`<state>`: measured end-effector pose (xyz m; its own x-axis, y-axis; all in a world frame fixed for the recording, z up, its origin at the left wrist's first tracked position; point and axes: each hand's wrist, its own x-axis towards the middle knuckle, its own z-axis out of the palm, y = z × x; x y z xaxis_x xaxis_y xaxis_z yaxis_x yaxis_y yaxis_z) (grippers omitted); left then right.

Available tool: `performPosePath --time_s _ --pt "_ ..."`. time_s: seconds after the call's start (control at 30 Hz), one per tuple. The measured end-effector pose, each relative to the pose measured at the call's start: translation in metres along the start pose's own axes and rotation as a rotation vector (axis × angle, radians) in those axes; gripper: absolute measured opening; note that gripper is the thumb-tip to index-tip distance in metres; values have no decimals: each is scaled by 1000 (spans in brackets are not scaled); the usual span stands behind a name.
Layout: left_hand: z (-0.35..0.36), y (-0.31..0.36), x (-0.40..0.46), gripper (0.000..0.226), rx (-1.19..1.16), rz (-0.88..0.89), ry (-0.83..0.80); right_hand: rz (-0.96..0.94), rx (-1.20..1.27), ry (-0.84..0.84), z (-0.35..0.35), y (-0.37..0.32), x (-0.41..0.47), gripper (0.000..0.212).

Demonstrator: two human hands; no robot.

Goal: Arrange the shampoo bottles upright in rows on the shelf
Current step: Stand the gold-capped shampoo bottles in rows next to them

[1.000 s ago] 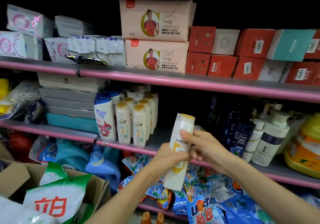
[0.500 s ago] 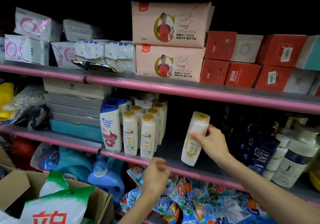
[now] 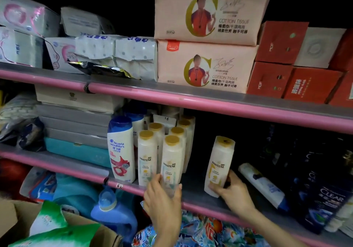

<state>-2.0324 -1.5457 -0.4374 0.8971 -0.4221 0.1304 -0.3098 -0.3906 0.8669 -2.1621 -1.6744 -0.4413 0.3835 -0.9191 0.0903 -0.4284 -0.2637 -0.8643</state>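
At lower centre of the frame, a person's right hand [image 3: 232,189] curls its fingers round the base of a white Pantene bottle [image 3: 219,165], standing it nearly upright on the pink-edged middle shelf [image 3: 198,207], apart from the main group, apparently to begin a new column. The left hand [image 3: 163,194] cups the foot of the front Pantene bottle [image 3: 170,162], fingers loosely bent against it, likely steadying the row of 2 columns. A white bottle with a blue cap [image 3: 262,185] lies on its side at right, not yet stood up.

A white, gold-capped Pantene bottle [image 3: 219,164] stands slightly tilted on the shelf [image 3: 198,193], apart from the upright Pantene rows [image 3: 166,151].
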Motion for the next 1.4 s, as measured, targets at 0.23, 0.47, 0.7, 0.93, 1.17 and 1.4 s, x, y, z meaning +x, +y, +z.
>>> performPosePath --time_s 0.23,0.47,0.7,0.93,1.17,1.4 --pt "12 -9 11 78 34 -38 62 -38 -32 -11 19 4 52 45" --pt "31 -25 17 80 90 68 106 -57 27 25 47 13 111 38" --pt "38 -36 22 78 39 88 150 -86 169 -38 69 1 145 37" --pt "33 -34 20 77 -4 63 109 -87 147 -67 83 -3 160 50" --pt "36 -34 18 74 -3 90 139 -109 59 -73 89 9 165 44" --pt "39 -37 19 75 24 144 162 -138 65 -90 91 12 166 43"
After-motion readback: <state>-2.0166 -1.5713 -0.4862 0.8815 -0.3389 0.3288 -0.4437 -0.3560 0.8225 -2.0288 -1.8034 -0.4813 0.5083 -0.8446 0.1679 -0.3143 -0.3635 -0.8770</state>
